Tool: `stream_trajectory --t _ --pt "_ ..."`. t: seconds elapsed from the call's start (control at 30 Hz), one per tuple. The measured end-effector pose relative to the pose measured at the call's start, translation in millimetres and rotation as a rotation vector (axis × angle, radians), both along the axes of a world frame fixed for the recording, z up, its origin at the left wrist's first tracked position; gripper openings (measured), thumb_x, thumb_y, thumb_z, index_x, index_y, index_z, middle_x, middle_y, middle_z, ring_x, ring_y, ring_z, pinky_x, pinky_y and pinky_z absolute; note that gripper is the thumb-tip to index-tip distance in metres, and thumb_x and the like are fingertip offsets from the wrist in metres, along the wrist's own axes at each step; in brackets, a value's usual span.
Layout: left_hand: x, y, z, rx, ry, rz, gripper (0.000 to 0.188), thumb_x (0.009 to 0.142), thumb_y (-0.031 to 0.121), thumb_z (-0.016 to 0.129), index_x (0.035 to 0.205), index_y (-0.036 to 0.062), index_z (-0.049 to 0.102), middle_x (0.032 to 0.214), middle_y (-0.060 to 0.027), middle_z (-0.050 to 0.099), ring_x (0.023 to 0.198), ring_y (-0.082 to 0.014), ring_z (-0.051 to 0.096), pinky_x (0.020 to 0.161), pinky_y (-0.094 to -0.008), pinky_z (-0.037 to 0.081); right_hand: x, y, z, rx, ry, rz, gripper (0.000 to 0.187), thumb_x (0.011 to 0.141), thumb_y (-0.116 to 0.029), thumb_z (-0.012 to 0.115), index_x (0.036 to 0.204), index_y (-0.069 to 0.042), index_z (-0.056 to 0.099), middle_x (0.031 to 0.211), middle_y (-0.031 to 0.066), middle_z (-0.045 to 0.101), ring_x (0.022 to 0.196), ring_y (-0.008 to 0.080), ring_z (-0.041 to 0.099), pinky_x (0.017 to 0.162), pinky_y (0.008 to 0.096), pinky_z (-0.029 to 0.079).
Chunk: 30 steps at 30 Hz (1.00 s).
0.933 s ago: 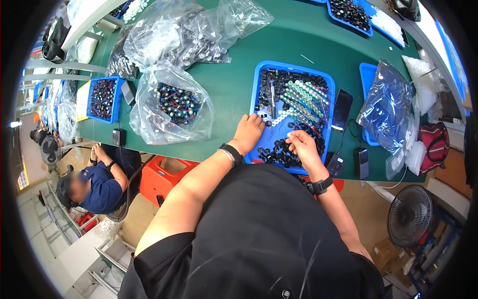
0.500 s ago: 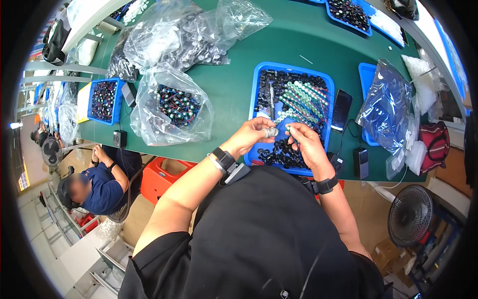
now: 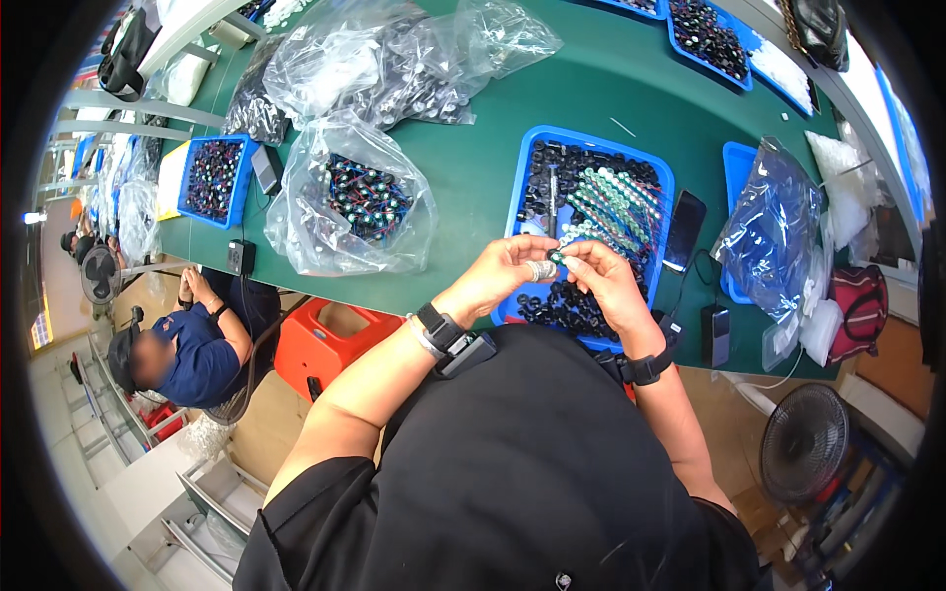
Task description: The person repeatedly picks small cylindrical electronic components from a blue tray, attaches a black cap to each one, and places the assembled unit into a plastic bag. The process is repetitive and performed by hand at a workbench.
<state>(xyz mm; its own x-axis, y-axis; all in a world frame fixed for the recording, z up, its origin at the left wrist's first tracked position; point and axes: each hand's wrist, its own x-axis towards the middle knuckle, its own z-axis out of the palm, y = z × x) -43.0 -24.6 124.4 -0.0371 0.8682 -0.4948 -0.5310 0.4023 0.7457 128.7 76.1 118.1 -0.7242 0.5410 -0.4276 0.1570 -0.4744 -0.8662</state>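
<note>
Over the near half of a blue tray, my left hand and my right hand meet fingertip to fingertip. Between them is a small round piece, black with a pale green part; both hands pinch it. Something silvery and ridged sits at my left fingers, too small to name. Rows of pale green round pieces with thin coloured wires lie in the tray's far right part. Loose black round caps fill the near part, partly under my hands. A pen-like tool rests among caps at the far left.
Left of the tray, a clear bag holds wired pieces. Larger plastic bags lie behind it. A phone and a dark blue plastic bag are on the right. A co-worker sits at the left by a red stool.
My hands have come together; the right fingertips moved left to meet the left ones at the small round piece. The whole view has shifted slightly.
</note>
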Motion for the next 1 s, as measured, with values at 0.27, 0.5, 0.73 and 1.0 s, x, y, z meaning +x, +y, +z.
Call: stream_trajectory --t 0.27,0.5,0.73,1.0 --pt "-3.2 -4.2 -2.0 -0.022 0.016 -0.021 0.042 0.082 0.002 0.064 0.122 -0.0059 0.053 0.107 -0.0087 0.061 0.098 -0.0127 0.058 0.089 -0.0265 0.046 -7.6 -2.9 -0.6 0.109 -0.073 -0.008 0.007 0.088 -0.006 0.062 0.093 -0.003 0.060 0.079 -0.0010 0.060 0.070 0.0063 0.054 0.062 0.0210 0.044" --pt "3.6 -3.2 -13.6 -0.052 0.051 0.064 0.033 0.086 0.002 0.061 0.117 -0.0072 0.055 0.104 -0.0106 0.063 0.092 -0.0141 0.061 0.084 -0.0269 0.049 -10.6 -12.9 -18.5 0.348 -0.252 0.020 0.012 0.088 -0.006 0.059 0.095 0.003 0.061 0.076 0.0034 0.062 0.067 0.0090 0.057 0.061 0.0238 0.047" --pt "6.6 -6.0 -24.3 -0.048 0.497 -0.013 0.019 0.088 0.005 0.059 0.103 -0.0067 0.059 0.095 -0.0112 0.066 0.084 -0.0164 0.062 0.076 -0.0283 0.050 -21.9 -20.9 8.5 0.200 -0.348 0.146 0.017 0.089 -0.007 0.056 0.100 0.005 0.061 0.078 0.0079 0.065 0.063 0.0114 0.062 0.056 0.0254 0.050" --pt "-28.0 -0.6 -26.4 -0.059 0.623 0.500 0.019 0.088 0.007 0.060 0.104 -0.0017 0.060 0.088 -0.0068 0.064 0.072 -0.0114 0.058 0.064 -0.0239 0.048 -26.1 -22.0 7.3 0.116 -0.309 -0.025 0.020 0.089 -0.005 0.054 0.105 0.007 0.058 0.084 0.0104 0.064 0.065 0.0141 0.063 0.054 0.0254 0.052"
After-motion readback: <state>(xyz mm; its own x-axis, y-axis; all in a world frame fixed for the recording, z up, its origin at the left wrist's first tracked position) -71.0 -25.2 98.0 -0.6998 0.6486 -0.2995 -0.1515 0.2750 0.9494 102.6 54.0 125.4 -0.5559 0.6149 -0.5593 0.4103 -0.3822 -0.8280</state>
